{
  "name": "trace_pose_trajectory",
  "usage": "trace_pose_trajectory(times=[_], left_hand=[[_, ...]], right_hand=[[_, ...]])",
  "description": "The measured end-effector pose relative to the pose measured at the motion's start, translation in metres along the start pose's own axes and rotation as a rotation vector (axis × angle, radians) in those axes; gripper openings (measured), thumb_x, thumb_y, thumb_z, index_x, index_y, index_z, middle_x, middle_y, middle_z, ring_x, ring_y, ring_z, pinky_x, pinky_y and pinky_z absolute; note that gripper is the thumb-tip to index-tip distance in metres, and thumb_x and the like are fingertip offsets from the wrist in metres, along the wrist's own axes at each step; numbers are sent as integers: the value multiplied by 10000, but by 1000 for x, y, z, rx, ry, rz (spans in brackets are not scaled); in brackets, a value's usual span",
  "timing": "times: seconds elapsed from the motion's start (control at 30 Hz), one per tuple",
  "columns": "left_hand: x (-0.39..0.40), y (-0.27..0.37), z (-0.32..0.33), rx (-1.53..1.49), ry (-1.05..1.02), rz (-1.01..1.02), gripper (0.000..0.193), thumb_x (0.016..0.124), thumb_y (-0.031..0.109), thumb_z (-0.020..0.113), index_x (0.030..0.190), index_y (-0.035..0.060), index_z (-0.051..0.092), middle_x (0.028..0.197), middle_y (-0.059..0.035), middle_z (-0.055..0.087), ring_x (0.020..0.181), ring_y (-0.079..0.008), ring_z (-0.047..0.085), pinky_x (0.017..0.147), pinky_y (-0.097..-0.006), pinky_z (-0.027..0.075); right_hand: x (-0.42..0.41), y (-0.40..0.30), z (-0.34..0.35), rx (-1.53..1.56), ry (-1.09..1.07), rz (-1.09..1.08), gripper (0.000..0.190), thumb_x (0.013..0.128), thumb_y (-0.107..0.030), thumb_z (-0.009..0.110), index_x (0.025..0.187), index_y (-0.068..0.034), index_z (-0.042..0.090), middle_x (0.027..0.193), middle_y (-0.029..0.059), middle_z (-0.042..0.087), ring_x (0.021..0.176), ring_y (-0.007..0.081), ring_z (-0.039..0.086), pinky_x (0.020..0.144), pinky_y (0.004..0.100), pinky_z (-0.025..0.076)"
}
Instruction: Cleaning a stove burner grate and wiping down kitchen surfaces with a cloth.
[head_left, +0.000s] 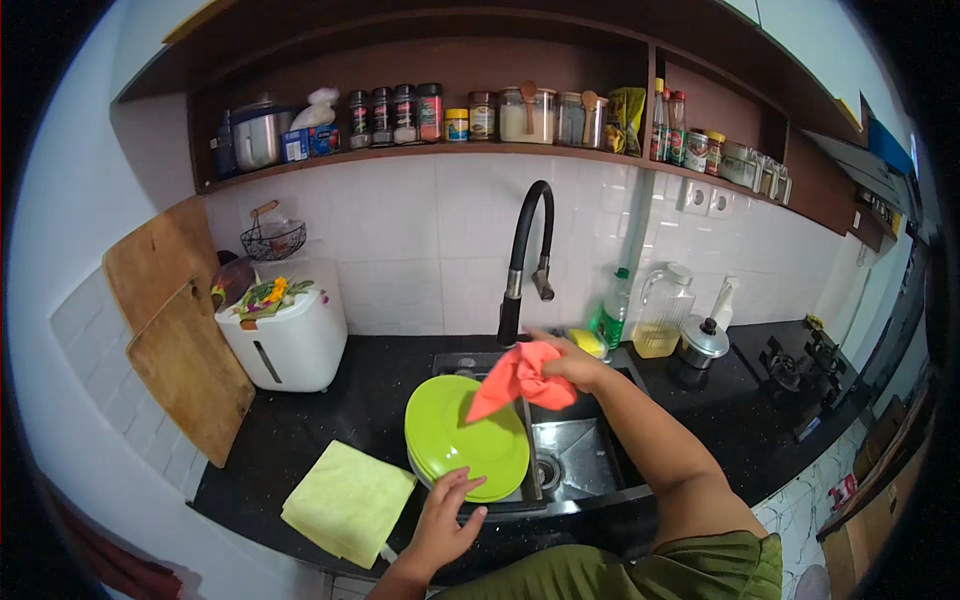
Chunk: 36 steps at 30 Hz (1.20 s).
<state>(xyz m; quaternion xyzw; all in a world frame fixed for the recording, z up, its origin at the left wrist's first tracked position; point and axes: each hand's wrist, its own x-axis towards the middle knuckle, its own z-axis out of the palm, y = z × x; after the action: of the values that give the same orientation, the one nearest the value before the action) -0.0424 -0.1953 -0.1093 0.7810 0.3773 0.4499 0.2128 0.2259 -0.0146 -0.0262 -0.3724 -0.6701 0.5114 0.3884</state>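
A crumpled coral-red cloth (544, 379) is held in my right hand (574, 364), in front of the black faucet's base. One corner of the cloth hangs over a lime-green plate (480, 435), which lies on other dishware at the left part of the sink. My left hand (448, 521) is at the plate's near edge with its fingers spread; whether the fingertips touch the rim is not clear. A folded pale-yellow cloth (349, 502) lies on the black counter to the left of the plate.
The black faucet (531, 255) rises behind the steel sink basin (577, 457). A green bottle (613, 311), a yellow sponge (587, 343), a glass pitcher (664, 311) and a lidded pot (703, 343) stand back right. A white bin (289, 349) and wooden boards (184, 360) are left.
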Motion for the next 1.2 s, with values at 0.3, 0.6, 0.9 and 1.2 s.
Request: trace_pose_trajectory(times=[0.3,0.6,0.9,1.2], left_hand=[[47,20,37,130,-197,-24,395,734,82,587,1128,88,546,1182,-170,492,1135,-327,433,976,-428,321],[89,25,79,145,-205,-5,378,737,21,577,1111,68,546,1139,-176,499,1074,-356,463,921,-420,374],[77,21,80,104,-257,-131,382,742,8,580,1119,50,540,1136,-197,489,1089,-376,458,916,-396,390],[60,10,63,-18,-268,-239,334,786,9,576,1117,25,535,1202,-174,425,1085,-328,472,915,-367,413]], right_hand=[[46,-14,-207,-489,754,-78,492,653,-123,650,1103,31,520,982,174,611,913,266,601,779,367,492],[197,-38,-308,-1139,1517,-607,709,718,-281,628,1323,-72,322,1372,223,270,1278,412,212,994,549,235],[142,116,-211,-1689,522,-517,611,767,-75,471,1353,-156,320,1417,105,265,1322,297,216,1069,453,187],[190,-45,-318,-1145,1438,-652,604,798,-84,519,1356,-108,289,1379,201,266,1256,405,259,1057,451,224]])
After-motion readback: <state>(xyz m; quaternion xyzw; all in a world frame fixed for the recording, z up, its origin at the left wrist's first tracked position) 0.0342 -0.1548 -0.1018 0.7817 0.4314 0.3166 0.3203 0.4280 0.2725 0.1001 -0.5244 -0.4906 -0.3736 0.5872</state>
